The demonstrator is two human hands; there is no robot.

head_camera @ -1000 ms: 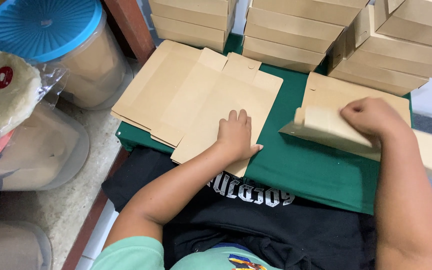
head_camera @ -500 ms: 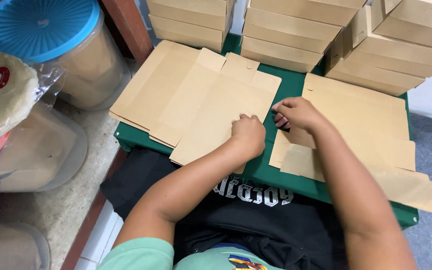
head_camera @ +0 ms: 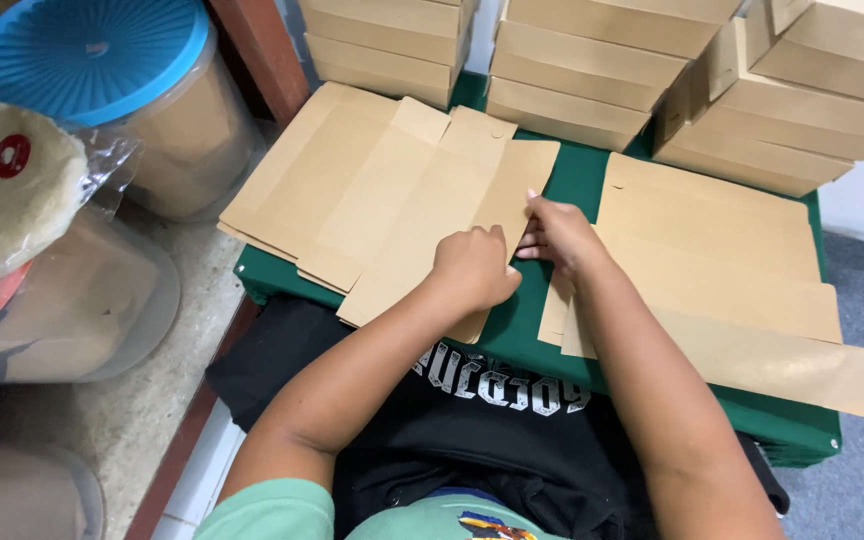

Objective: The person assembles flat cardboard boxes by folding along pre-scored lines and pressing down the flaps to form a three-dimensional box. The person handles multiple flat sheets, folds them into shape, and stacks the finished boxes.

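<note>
Head view, flat brown cardboard box blank [head_camera: 422, 235] topmost on a fanned pile on the green-covered table [head_camera: 577, 180], left hand [head_camera: 472, 268] fist-curled pressing its near edge, right hand [head_camera: 559, 232] fingertips pinching its right edge, second pile of blanks [head_camera: 722, 270] at right, three stacks of folded brown boxes [head_camera: 592, 75] behind.

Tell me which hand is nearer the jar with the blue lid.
Left. The left hand rests on the flat cardboard blanks, on the side toward the blue-lidded jar; the right hand is farther right.

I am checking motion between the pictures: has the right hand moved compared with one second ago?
Yes. The right hand moved left, from the flat cardboard pile on the right to the edge of the left cardboard sheet, beside the left hand.
</note>
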